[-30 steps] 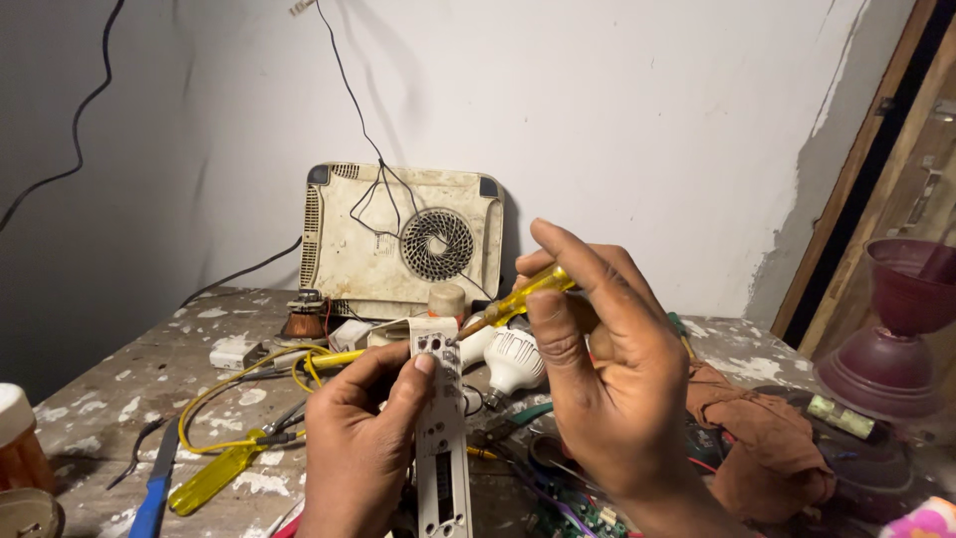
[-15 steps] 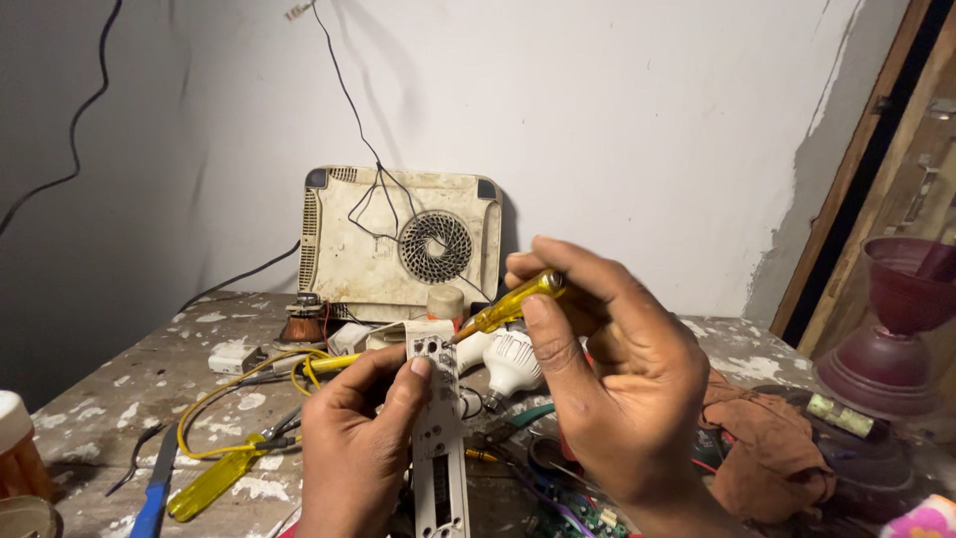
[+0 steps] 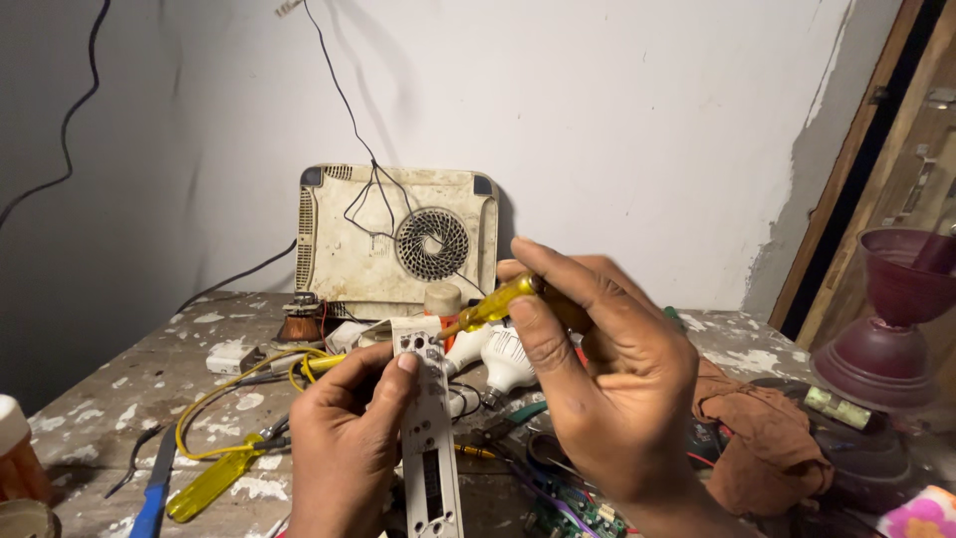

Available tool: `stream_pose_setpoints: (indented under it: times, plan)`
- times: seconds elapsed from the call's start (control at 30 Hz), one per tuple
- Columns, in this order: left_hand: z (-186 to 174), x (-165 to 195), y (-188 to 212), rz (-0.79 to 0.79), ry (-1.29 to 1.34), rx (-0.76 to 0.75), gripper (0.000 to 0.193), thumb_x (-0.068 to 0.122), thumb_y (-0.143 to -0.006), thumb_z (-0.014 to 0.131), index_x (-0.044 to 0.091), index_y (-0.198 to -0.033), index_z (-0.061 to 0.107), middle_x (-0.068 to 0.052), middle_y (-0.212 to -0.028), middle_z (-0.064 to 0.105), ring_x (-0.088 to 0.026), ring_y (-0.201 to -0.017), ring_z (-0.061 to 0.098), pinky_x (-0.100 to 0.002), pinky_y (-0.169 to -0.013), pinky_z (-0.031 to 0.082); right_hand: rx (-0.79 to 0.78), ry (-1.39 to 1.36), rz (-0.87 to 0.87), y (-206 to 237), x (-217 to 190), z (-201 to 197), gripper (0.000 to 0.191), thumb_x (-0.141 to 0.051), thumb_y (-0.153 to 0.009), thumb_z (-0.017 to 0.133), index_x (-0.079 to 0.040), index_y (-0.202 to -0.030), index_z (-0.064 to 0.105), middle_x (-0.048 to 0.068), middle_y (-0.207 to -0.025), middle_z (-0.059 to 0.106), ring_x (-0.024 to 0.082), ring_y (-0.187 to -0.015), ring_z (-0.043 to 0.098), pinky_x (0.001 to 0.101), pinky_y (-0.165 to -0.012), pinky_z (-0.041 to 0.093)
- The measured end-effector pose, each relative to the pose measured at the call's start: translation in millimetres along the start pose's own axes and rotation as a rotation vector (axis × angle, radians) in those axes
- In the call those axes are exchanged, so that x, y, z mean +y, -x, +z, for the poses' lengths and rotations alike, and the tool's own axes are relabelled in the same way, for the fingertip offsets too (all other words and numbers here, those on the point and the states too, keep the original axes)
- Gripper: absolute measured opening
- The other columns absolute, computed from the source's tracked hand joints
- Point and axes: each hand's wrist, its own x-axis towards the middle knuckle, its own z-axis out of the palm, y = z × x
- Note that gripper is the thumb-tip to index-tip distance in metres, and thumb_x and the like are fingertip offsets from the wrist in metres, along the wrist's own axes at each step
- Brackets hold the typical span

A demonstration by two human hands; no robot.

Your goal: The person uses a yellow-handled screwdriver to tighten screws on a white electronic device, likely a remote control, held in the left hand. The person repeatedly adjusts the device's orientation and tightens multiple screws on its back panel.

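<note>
My left hand [image 3: 344,438] grips a long white plastic strip [image 3: 428,428] with holes and a dark slot, holding it upright over the workbench. My right hand [image 3: 607,389] holds a screwdriver with a clear yellow handle [image 3: 493,307]; its tip meets the top end of the strip near two small holes. White bulb housings [image 3: 498,359] lie just behind the strip.
A dirty white appliance with a round fan grille [image 3: 398,239] leans on the wall. On the paint-flecked bench [image 3: 100,408] lie a yellow wire [image 3: 214,399], a yellow-handled tool [image 3: 209,485], a blue-handled tool [image 3: 151,503], a brown rag [image 3: 762,438], a circuit board [image 3: 588,518]. A maroon stand [image 3: 896,329] is at right.
My right hand has lowered slightly and brought the screwdriver tip down onto the top of the strip. The left hand keeps its hold on the strip.
</note>
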Motion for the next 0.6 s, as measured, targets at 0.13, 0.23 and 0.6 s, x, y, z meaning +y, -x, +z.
stream_pose_setpoints:
  times: [0.13,0.23,0.6]
  plan:
    - [-3,-1,-1,0.034,-0.032,-0.031,0.025,0.013,-0.090,0.072,-0.004,-0.107,0.078,-0.008,-0.083,0.075,-0.009,-0.068,0.064,-0.026,-0.059,0.053,0.000,0.063,-0.050,-2,4,-2,0.029,0.002,-0.101,0.062,-0.001,-0.129,0.067,0.010,-0.117,0.075,0.011,-0.103,0.072,0.0241,-0.089,0.060]
    - [-6,-1,-1,0.025,-0.004,-0.028,0.025,0.014,-0.089,0.071,-0.003,-0.107,0.076,-0.007,-0.083,0.075,-0.010,-0.067,0.066,-0.026,-0.059,0.056,0.023,0.206,-0.111,-1,8,-2,0.028,-0.004,-0.100,0.067,-0.003,-0.128,0.070,0.008,-0.113,0.075,0.010,-0.095,0.071,0.0225,-0.081,0.060]
    - [-5,-1,-1,0.004,-0.073,0.034,0.024,0.015,-0.090,0.071,-0.002,-0.107,0.077,-0.007,-0.081,0.073,-0.010,-0.066,0.063,-0.027,-0.055,0.051,0.002,0.380,-0.156,0,6,-2,0.028,-0.011,-0.102,0.070,-0.002,-0.128,0.071,0.002,-0.079,0.057,0.008,-0.070,0.053,0.0234,-0.061,0.043]
